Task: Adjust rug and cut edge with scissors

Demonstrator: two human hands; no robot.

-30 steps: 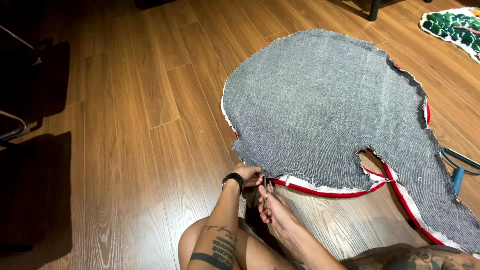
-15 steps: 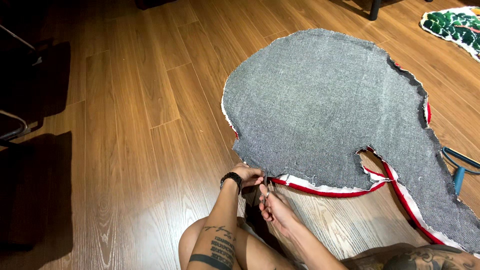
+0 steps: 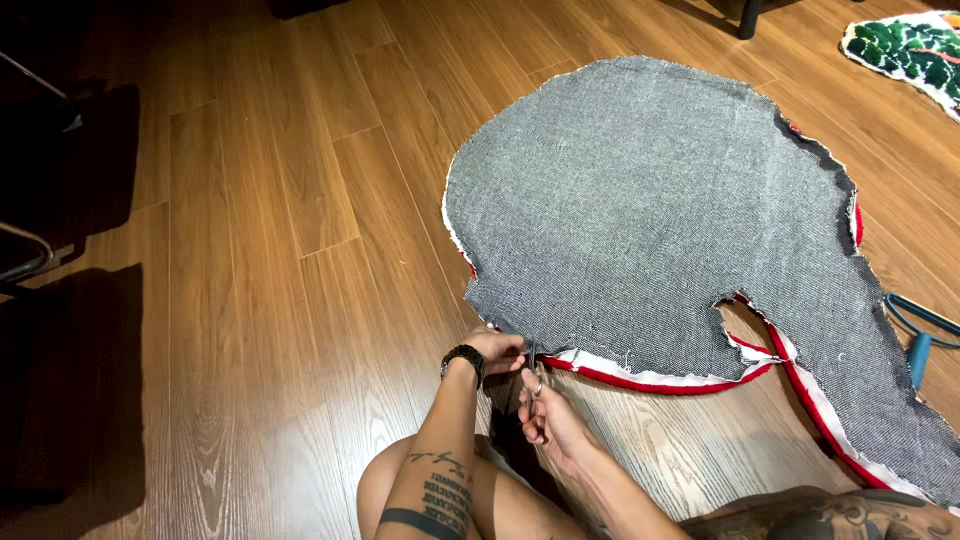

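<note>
My left hand (image 3: 497,350) pinches the near edge of the grey backing cloth (image 3: 650,210) between thumb and fingers, at the lowest point of the rug's round part. A black wristband (image 3: 465,360) sits on that wrist.

My right hand (image 3: 548,418) is closed around a small pair of scissors (image 3: 533,372), fingers through the handles. The blades point up toward the cloth edge, just beside my left fingertips. Whether the blades are parted or shut is too small to tell.

The rug lies face down on the wooden floor (image 3: 270,200). The grey cloth covers almost all of it. Along the near edge, a white strip (image 3: 640,375) and a red border (image 3: 650,386) show beyond the grey cloth, running to the right from the scissors. The cloth has a ragged notch (image 3: 735,325) at the lower right of the round part; from there a narrower arm of the rug extends to the right and down toward the frame corner.

A blue-handled tool (image 3: 918,350) lies on the floor just beside the right edge of the rug. A second rug with a green pattern (image 3: 910,50) lies at the upper right corner, well apart. My bare knees (image 3: 400,490) rest on the floor below both hands.
</note>
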